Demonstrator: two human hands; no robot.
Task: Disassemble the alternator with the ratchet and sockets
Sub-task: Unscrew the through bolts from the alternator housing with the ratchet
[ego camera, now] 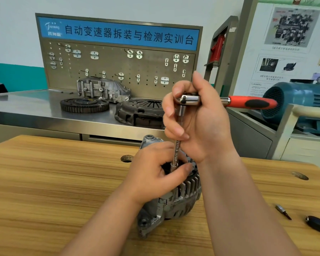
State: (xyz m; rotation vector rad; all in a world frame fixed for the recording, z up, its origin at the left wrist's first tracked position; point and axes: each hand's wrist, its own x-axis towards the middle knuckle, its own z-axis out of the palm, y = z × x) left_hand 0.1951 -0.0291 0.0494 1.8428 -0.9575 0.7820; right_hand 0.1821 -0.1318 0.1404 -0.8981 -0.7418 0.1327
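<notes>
Currently, the right grip is clasping the ratchet head; the left grip is pinching the extension bar on the alternator.

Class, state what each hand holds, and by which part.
Right hand grips the ratchet at its head; left hand pinches the extension bar near its lower end.

Workshop-type room, pretty evenly lit. White wall with a teal band along the bottom. A steel bench stands in front of it, with a pegboard full of hooks and a blue sign in Chinese characters on top. Closest is a wooden table. Off to the right there are posters on the wall and a blue-green motor.
</notes>
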